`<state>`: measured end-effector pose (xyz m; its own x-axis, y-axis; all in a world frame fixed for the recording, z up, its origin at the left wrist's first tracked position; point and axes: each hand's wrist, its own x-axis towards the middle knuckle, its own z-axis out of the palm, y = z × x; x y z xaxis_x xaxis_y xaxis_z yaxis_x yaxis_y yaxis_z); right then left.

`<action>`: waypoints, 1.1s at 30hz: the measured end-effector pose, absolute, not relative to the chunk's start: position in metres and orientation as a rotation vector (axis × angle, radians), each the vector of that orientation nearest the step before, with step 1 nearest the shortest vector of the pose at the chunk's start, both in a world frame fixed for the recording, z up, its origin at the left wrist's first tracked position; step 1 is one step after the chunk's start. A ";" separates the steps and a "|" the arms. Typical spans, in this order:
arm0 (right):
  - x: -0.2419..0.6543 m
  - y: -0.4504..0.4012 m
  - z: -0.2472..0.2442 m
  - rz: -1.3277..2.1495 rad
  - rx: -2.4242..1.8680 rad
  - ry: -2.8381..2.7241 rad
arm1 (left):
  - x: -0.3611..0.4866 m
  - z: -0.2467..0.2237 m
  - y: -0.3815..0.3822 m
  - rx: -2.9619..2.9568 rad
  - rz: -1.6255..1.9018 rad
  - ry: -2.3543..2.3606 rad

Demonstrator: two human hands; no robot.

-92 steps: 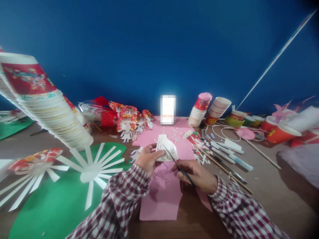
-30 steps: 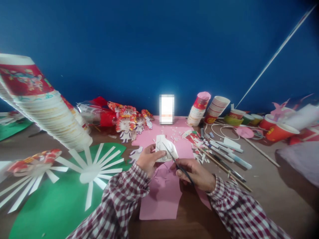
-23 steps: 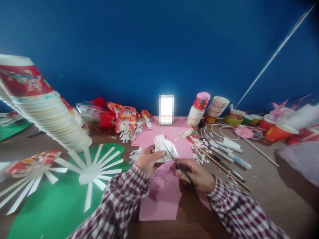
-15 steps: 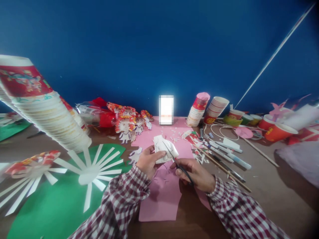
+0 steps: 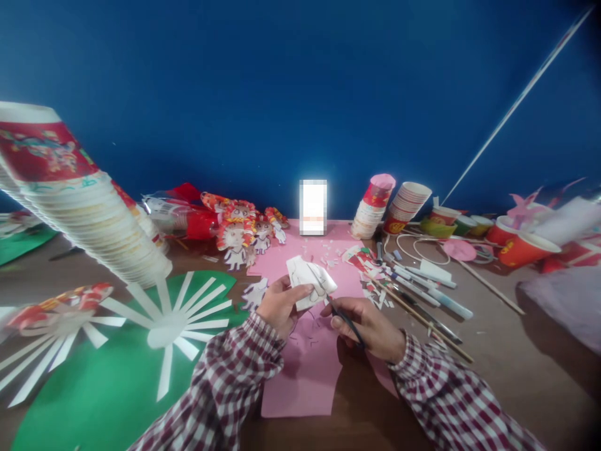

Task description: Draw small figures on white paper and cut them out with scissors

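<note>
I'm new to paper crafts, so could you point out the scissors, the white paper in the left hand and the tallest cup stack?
Scissors (image 5: 349,323): head view, on the dark handle.
White paper (image 5: 305,274): head view, on its drawn-on face.
Tallest cup stack (image 5: 91,207): head view, on its pale cups midway up.

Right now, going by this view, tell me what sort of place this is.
Most likely a paper-craft work table; whether at home or in a classroom I can't tell. Signs: scissors in the right hand, cut-out paper figures and stacked paper cups.
</note>
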<state>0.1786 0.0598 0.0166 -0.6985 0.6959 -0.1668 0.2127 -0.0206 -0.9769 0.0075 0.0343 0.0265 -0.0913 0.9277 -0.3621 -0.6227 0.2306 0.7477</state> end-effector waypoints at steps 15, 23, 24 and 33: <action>0.182 0.063 0.011 1.759 -0.968 -1.912 | 0.006 0.024 0.034 0.404 1.332 0.980; 0.181 0.061 0.012 1.891 -0.898 -1.824 | 0.009 0.021 0.034 0.504 1.399 0.955; 0.181 0.061 0.011 1.917 -0.889 -1.798 | 0.010 0.021 0.034 0.507 1.405 0.957; 0.181 0.062 0.010 1.939 -0.839 -1.782 | 0.009 0.008 0.040 0.554 1.454 0.904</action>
<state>0.1806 0.0617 0.0103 -0.7516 0.6365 -0.1727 0.1186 -0.1272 -0.9848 0.0088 0.0395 0.0076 -0.1105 0.9767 -0.1842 -0.5969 0.0830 0.7980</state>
